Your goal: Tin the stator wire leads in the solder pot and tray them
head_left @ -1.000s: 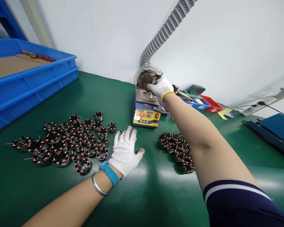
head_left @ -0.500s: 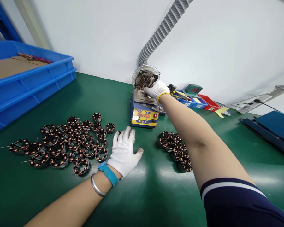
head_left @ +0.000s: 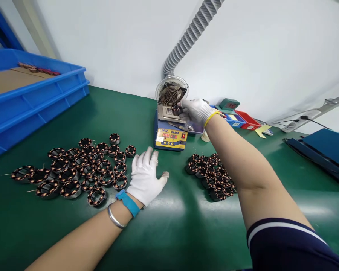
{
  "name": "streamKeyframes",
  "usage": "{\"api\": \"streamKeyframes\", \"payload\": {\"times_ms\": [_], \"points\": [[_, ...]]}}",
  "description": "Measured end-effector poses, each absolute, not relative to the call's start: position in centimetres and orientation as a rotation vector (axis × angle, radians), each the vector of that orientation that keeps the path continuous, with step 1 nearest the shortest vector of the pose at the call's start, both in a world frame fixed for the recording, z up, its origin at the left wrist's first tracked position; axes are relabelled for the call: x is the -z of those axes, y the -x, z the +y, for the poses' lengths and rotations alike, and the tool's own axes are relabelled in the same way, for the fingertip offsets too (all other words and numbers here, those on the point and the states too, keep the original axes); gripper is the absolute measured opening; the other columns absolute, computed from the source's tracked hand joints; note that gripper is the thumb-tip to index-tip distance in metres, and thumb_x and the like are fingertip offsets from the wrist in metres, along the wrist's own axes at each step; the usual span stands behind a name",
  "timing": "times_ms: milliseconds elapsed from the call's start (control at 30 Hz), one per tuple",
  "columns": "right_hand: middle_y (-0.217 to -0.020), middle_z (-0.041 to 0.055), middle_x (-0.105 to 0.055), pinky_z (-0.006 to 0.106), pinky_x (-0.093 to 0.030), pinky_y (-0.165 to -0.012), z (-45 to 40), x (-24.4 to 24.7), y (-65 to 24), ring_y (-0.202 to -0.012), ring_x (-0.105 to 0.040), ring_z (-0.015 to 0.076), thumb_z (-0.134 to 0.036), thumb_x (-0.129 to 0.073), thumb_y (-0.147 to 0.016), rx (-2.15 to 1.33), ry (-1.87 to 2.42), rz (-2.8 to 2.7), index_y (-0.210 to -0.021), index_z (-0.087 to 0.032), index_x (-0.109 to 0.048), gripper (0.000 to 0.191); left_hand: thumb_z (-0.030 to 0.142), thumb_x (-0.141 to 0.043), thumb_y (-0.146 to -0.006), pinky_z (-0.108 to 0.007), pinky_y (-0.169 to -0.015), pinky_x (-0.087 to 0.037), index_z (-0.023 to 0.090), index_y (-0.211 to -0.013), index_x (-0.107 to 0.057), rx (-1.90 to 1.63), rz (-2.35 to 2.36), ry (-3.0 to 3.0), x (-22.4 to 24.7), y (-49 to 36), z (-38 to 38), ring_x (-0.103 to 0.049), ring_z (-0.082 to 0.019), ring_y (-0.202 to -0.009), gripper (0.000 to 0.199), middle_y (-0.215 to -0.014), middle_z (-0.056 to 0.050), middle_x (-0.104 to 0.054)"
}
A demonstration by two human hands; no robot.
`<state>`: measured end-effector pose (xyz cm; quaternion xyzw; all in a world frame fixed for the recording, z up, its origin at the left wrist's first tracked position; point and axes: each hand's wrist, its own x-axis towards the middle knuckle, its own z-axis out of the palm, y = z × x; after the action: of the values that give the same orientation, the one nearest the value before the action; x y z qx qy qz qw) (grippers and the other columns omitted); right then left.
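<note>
My right hand [head_left: 196, 111], in a white glove with a yellow cuff, grips a ring-shaped copper-wound core [head_left: 176, 109] between its fingertips. That core is just over the metal top of a blue and yellow machine [head_left: 171, 138] with a red digital display. My left hand [head_left: 147, 177], also gloved, lies palm down on the green table [head_left: 169, 233] with its fingers spread and holds nothing. Several similar wound cores [head_left: 88, 170] stand left of it. Another packed group of cores [head_left: 210, 175] sits to the right, partly behind my right forearm.
A round fan [head_left: 171, 94] with a grey duct [head_left: 190, 35] stands behind the machine. On the left is a large blue crate [head_left: 39, 99]. Small blue bins and a red bin [head_left: 247, 120] line the wall at right, near a blue flat case [head_left: 324, 150].
My right hand has drawn back to the right, and a core now shows in its fingers above the machine top. My left hand stays spread on the table. The view has shifted slightly.
</note>
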<state>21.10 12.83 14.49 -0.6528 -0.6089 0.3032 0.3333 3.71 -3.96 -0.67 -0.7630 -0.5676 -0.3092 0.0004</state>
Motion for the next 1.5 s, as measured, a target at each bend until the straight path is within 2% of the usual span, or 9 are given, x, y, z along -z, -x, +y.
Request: {"api": "streamKeyframes", "payload": {"times_ms": [133,367,500,633,767,900,1067,1267,1500], "points": [[-0.071,0.0046,-0.067,0.025,-0.056,-0.055,8.2,-13.0,-21.7,-0.058,-0.065,0.0152,-0.019,-0.056,-0.080,-1.362,1.557,-1.441,-0.077,-0.016,-0.056,0.004,0.045,-0.059,-0.076,-0.053,-0.108,-0.029,0.008,-0.134,-0.045,1.001,-1.910,2.315,0.3,-3.5,-3.7,-0.039,-0.037,-0.131,0.070,-0.145,-0.020,-0.040],[-0.066,0.0054,-0.068,0.028,-0.058,-0.056,2.5,-10.0,-22.4,-0.057,-0.067,0.0180,-0.014,-0.059,-0.073,-1.631,1.600,-1.498,-0.073,-0.017,-0.058,0.003,0.045,-0.063,-0.073,-0.051,-0.105,-0.034,0.011,-0.132,-0.046,1.082,-1.928,2.306,0.3,-3.2,-3.4,-0.041,-0.037,-0.129,0.070,-0.142,-0.020,-0.042],[-0.065,0.0022,-0.068,0.024,-0.057,-0.055,0.8,-9.3,-22.1,-0.058,-0.067,0.0158,-0.011,-0.056,-0.074,-1.610,1.590,-1.473,-0.078,-0.017,-0.059,0.008,0.043,-0.064,-0.072,-0.044,-0.096,-0.044,0.014,-0.114,-0.058,1.292,-1.790,2.357,-0.5,-3.2,-4.1,-0.057,-0.030,-0.110,0.051,-0.117,-0.013,-0.062],[-0.068,0.0011,-0.068,0.022,-0.056,-0.057,-0.8,-8.5,-21.1,-0.062,-0.067,0.0154,-0.013,-0.058,-0.074,-1.575,1.581,-1.581,-0.090,-0.019,-0.063,0.018,0.041,-0.066,-0.071,-0.040,-0.084,-0.050,0.015,-0.093,-0.063,1.329,-1.728,2.411,-1.1,-3.2,-5.0,-0.063,-0.027,-0.092,0.034,-0.093,-0.010,-0.068],[-0.076,0.0000,-0.071,0.022,-0.055,-0.061,-1.6,-7.6,-20.0,-0.071,-0.068,0.0172,-0.022,-0.064,-0.071,-1.321,1.703,-1.782,-0.103,-0.022,-0.066,0.032,0.034,-0.064,-0.073,-0.037,-0.073,-0.051,0.018,-0.076,-0.063,1.306,-1.754,2.508,-1.2,-3.1,-5.3,-0.064,-0.023,-0.078,0.016,-0.077,-0.006,-0.067],[-0.086,-0.0010,-0.072,0.023,-0.053,-0.069,-1.7,-7.8,-19.7,-0.085,-0.068,0.0192,-0.036,-0.066,-0.070,-0.877,1.832,-2.035,-0.110,-0.026,-0.067,0.041,0.032,-0.062,-0.075,-0.033,-0.072,-0.051,0.019,-0.073,-0.062,1.465,-1.767,2.561,-0.9,-3.0,-5.1,-0.064,-0.020,-0.075,0.013,-0.073,-0.003,-0.067],[-0.082,-0.0011,-0.071,0.027,-0.051,-0.070,0.9,-10.2,-20.7,-0.083,-0.066,0.0199,-0.042,-0.066,-0.068,-0.610,1.879,-2.027,-0.102,-0.027,-0.071,0.037,0.038,-0.064,-0.076,-0.038,-0.080,-0.051,0.017,-0.088,-0.063,1.455,-1.732,2.384,-0.8,-2.8,-4.6,-0.063,-0.023,-0.085,0.024,-0.087,-0.008,-0.068],[-0.072,0.0053,-0.066,0.036,-0.049,-0.076,9.6,-14.9,-23.0,-0.080,-0.064,0.0240,-0.045,-0.058,-0.073,-0.101,1.915,-1.918,-0.090,-0.020,-0.073,0.033,0.040,-0.063,-0.074,-0.046,-0.097,-0.043,0.013,-0.114,-0.058,1.213,-1.786,2.274,-0.2,-3.0,-3.7,-0.055,-0.032,-0.111,0.049,-0.121,-0.014,-0.060],[-0.087,0.0189,-0.067,0.039,-0.051,-0.077,17.7,-15.0,-23.5,-0.091,-0.064,0.0323,-0.046,-0.060,-0.070,0.065,2.041,-1.827,-0.087,-0.011,-0.068,0.039,0.038,-0.062,-0.073,-0.043,-0.096,-0.047,0.009,-0.118,-0.057,1.032,-1.873,2.399,0.9,-3.2,-3.1,-0.056,-0.031,-0.113,0.053,-0.119,-0.016,-0.062]]}}
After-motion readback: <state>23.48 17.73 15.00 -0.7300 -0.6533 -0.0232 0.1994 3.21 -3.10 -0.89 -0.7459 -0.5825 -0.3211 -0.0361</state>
